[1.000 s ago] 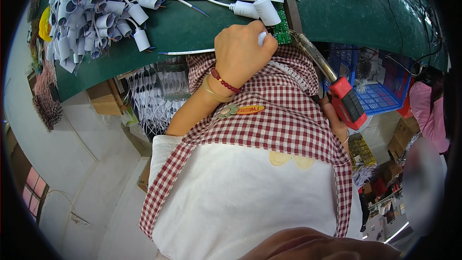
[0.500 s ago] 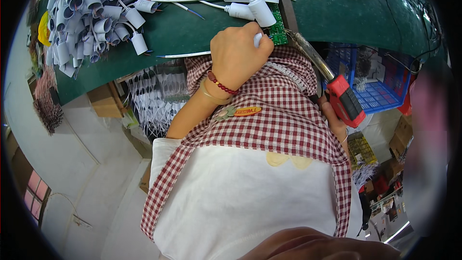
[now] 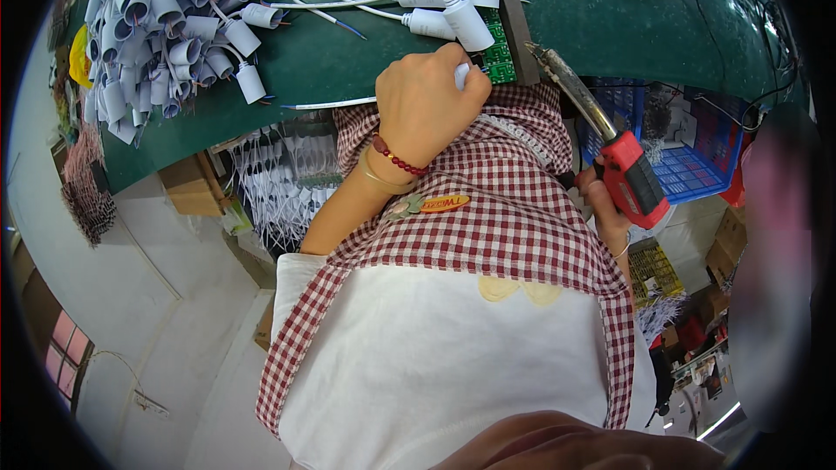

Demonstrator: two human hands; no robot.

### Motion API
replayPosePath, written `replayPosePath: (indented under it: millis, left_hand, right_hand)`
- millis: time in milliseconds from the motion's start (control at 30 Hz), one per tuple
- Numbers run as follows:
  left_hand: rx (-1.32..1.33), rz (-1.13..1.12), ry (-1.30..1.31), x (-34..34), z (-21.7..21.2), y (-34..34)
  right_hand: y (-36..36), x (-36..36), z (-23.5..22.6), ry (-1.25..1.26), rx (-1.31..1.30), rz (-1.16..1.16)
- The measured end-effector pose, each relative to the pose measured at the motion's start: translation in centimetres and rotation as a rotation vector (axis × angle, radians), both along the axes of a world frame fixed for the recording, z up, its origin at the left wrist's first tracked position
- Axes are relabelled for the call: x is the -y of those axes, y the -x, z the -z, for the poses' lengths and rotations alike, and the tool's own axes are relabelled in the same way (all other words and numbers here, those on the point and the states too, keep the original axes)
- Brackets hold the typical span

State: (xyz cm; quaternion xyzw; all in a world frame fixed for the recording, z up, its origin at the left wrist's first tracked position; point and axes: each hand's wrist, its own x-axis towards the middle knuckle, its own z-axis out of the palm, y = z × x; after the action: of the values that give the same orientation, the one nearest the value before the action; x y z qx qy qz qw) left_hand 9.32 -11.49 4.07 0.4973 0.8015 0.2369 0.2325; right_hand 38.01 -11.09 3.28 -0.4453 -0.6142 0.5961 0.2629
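Observation:
My left hand (image 3: 428,103) is closed over a white plastic housing (image 3: 461,77), only partly visible between thumb and fingers. A white cable (image 3: 331,105) comes out to the left beneath the hand. Just right of the fingertips lies a strip of small green circuit boards (image 3: 499,59) at the bench edge. Fingers of my right hand (image 3: 607,211) wrap around the red and black handle of a soldering iron (image 3: 630,178); the rest of that hand is mostly hidden behind it. Its tip points up and left, apart from the boards.
White cabled housings (image 3: 468,24) lie around the board strip. A large heap of similar housings (image 3: 165,35) covers the left of the green bench (image 3: 601,9). A dark bar (image 3: 515,17) borders the boards. Blue baskets (image 3: 692,172) stand below the bench at right.
The soldering iron's tip has lifted off the boards and moved slightly up and right, with my right hand. My left hand stays closed on the housing, nearly in place.

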Motion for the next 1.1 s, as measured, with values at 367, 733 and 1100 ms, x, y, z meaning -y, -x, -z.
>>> replayPosePath:
  millis: [367,733,1100]
  left_hand:
    - [-0.032,0.065,-0.013,0.6,-0.5,0.2]
    - [-0.398,0.299,-0.293,-0.6,-4.7,-0.3]
    - [-0.78,0.576,0.01,-1.6,-2.3,-5.4]
  right_hand:
    - [1.1,-0.9,-0.3,0.032,-0.152,0.128]
    - [0.3,-2.8,-0.1,-0.095,-0.249,0.261]
    - [-0.8,-3.6,0.0,-0.208,-0.417,0.348]
